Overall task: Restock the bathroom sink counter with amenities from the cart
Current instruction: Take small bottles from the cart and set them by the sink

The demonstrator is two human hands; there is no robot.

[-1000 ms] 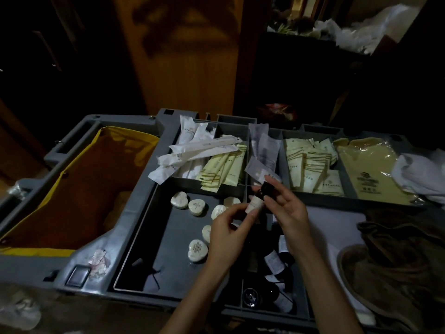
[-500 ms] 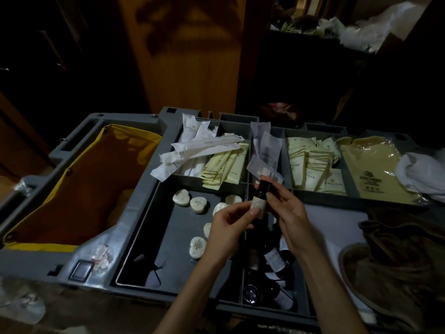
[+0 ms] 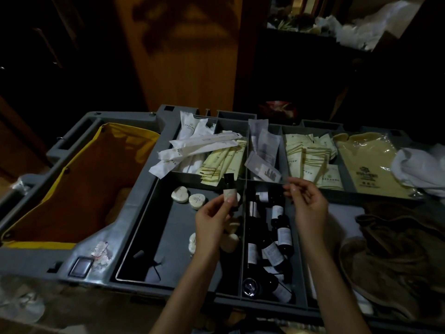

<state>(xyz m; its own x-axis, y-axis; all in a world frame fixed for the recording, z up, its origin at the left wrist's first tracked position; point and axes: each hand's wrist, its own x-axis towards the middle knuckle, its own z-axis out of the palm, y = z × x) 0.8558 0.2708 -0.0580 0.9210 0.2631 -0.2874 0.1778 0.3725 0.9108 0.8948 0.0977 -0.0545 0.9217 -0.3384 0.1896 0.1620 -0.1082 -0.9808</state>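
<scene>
Pinching a dark bottle [image 3: 230,192] upright in the left grip [image 3: 212,220], thumb on its pale label, just above the cart [image 3: 134,213]. Holding the right grip [image 3: 310,206] at 3 o'clock, apart from the bottle, fingers loosely curled; cannot tell whether closed on anything. Below at 5 o'clock, more bottles [image 3: 273,251] lying in the cart. At 9 o'clock, close by, round soaps [image 3: 179,194]. At 12 o'clock, sachets [image 3: 224,162] packed along the cart's far side. Farther out at 9 o'clock, a yellow bag [image 3: 72,189]; at 3 o'clock, a brown cloth [image 3: 397,237]
</scene>
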